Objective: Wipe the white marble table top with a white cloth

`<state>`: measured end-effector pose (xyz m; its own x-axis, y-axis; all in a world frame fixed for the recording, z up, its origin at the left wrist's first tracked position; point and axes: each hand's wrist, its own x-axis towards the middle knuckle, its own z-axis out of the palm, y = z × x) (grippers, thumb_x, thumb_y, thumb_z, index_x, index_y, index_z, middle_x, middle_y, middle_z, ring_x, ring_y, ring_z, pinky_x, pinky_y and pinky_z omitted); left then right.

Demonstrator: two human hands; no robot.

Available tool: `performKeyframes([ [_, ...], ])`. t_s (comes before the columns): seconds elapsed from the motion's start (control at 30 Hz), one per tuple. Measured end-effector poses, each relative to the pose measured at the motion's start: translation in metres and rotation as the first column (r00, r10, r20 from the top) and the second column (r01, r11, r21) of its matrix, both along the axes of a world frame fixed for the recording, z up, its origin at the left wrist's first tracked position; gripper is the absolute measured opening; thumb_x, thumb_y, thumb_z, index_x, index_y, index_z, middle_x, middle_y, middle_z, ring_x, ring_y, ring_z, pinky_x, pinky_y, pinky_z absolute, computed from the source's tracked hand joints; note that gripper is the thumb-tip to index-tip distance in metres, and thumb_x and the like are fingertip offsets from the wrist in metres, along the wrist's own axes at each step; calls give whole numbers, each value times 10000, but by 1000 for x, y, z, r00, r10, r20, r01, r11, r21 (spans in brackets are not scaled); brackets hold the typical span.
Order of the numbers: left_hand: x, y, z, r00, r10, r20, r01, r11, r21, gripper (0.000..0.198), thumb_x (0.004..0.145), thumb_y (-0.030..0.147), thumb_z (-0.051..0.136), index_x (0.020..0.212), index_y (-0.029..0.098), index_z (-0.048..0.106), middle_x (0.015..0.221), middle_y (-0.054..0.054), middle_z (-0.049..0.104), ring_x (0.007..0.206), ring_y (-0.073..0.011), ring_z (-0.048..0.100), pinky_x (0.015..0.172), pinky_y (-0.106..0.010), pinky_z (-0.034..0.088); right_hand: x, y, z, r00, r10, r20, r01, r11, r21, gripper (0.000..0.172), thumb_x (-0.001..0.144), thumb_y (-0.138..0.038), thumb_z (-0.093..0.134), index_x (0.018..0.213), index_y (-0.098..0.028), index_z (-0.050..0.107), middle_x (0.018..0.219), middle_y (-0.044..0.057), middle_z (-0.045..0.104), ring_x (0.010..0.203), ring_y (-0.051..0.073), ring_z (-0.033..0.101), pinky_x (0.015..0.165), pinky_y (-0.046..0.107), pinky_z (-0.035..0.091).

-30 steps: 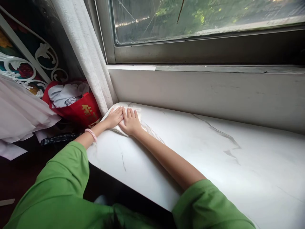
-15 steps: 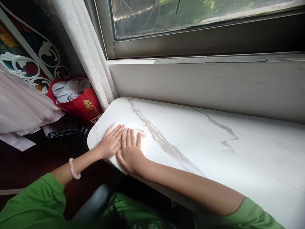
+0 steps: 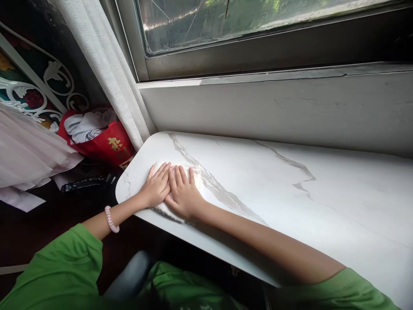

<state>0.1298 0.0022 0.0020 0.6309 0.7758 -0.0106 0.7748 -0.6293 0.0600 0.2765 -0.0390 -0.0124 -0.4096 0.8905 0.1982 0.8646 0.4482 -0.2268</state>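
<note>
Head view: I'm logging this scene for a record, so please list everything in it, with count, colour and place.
cloth: one, white, flat on the tabletop's left end
tabletop: one, white with grey veins, below the window
window: one, grey frame, top
curtain: one, white, left of the window
bag: one, red, left of the tabletop, holding pale clothes
fabric: one, pale pink, far left
bracelet: one, pink, left wrist
sleeves: two, green, bottom
left hand: one, flat on the cloth
right hand: one, flat on the cloth, beside the left
</note>
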Motion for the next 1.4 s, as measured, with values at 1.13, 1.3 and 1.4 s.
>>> performKeyframes([
  [1.13, 101, 82, -11, 998, -57, 14, 56, 997, 44, 586, 948, 306, 241, 1468, 39, 279, 1552, -171, 240, 1448, -261, 184, 1182, -500, 94, 106, 76, -23, 988, -65, 139, 50, 993, 111, 727, 925, -432, 302, 1504, -11, 181, 1544, 204, 263, 1437, 308, 201, 1143, 539, 157],
  [1.3, 101, -4, -2, 989, -145, 13, 144, 989, 21, 652, 927, 389, 299, 1468, 26, 279, 1553, -186, 221, 1453, -282, 156, 1189, -487, 88, 119, -13, -17, 994, 67, 91, -77, 990, 121, 745, 930, -429, 304, 1528, -44, 79, 1566, 170, 183, 1461, 279, 123, 1170, 524, 134],
  [1.4, 99, -45, -1, 968, -236, 81, 234, 972, 28, 663, 925, 387, 320, 1463, 4, 275, 1559, -186, 178, 1464, -255, 39, 1205, -431, 71, 122, -59, -16, 996, 81, 48, -87, 986, 143, 818, 916, -431, 364, 1528, -110, -74, 1575, 129, 136, 1463, 269, 104, 1180, 521, 126],
])
